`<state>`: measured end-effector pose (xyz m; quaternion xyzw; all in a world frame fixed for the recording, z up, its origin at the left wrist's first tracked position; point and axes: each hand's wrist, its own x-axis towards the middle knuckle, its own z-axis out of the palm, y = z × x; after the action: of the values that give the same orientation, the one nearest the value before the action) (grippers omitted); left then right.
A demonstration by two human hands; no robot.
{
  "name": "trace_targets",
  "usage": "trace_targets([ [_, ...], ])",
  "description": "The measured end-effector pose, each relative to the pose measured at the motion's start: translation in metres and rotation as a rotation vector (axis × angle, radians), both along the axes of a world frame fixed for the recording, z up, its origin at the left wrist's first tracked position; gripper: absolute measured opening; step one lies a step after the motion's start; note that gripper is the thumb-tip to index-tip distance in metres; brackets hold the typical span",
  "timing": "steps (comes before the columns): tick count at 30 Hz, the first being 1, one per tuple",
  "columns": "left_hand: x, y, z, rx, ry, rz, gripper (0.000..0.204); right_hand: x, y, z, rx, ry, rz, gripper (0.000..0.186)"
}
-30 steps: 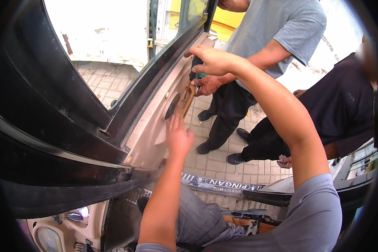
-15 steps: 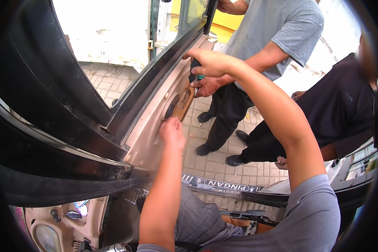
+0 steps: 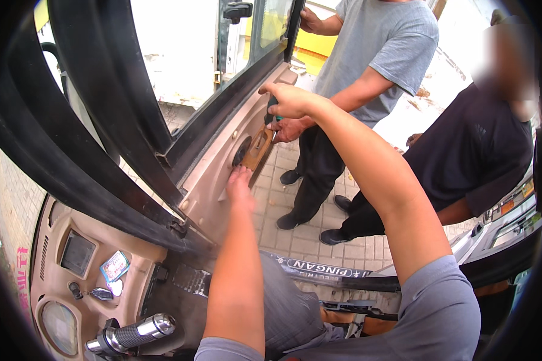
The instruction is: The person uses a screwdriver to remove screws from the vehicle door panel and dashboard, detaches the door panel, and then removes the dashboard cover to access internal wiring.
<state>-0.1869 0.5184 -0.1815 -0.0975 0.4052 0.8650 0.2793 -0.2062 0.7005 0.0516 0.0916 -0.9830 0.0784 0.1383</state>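
Note:
My left hand (image 3: 239, 182), slightly blurred, has its closed fingers on the near end of a brown door armrest (image 3: 256, 154) with an oblong recess. The armrest lies along the beige door panel (image 3: 214, 159), beside a round black speaker cover (image 3: 241, 151). Higher up, my right hand (image 3: 290, 100) curls over a black-and-teal handled screwdriver (image 3: 272, 108), its index finger stretched outward. The screwdriver's tip is hidden. A co-worker's hand (image 3: 289, 129) grips close by, at the far end of the armrest.
A co-worker in a grey shirt (image 3: 382, 45) stands just outside the open door, another in dark clothes (image 3: 470, 144) farther right. Black frame bars (image 3: 117, 78) cross the left. At lower left are a beige dashboard (image 3: 117, 243) and a handlebar grip (image 3: 141, 332).
The view has swung, bringing more of the dashboard and handlebar into sight. My left hand's fingers shift slightly at the armrest's near end. My right hand stays on the screwdriver.

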Motion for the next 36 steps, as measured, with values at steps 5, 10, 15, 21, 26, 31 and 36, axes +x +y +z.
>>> trace_targets([
  [5, -0.008, -0.02, -0.019, 0.036, 0.043, 0.011, 0.063, -0.006, -0.031, 0.014, 0.063, -0.197, -0.375, 0.043],
  [10, 0.005, -0.018, 0.014, -0.016, -0.051, 0.014, 0.059, -0.002, -0.017, 0.021, 0.122, -0.323, -0.274, 0.05],
  [15, 0.0, -0.021, 0.01, -0.013, -0.017, -0.022, 0.06, 0.003, -0.002, 0.01, 0.051, -0.123, 0.115, 0.039],
  [21, -0.002, -0.026, 0.016, -0.011, -0.021, -0.075, 0.055, -0.007, 0.004, -0.002, 0.014, -0.017, -0.018, 0.038],
  [26, -0.005, -0.029, 0.003, -0.014, -0.013, -0.076, 0.052, -0.008, -0.018, 0.008, 0.115, -0.173, -0.299, 0.046],
  [31, -0.009, -0.028, 0.003, 0.047, -0.005, -0.125, 0.048, -0.015, 0.023, -0.013, 0.035, 0.059, 0.071, 0.042],
  [36, -0.008, -0.031, 0.015, 0.076, -0.108, -0.074, 0.045, 0.001, -0.007, 0.005, -0.033, -0.087, -0.271, 0.047],
])
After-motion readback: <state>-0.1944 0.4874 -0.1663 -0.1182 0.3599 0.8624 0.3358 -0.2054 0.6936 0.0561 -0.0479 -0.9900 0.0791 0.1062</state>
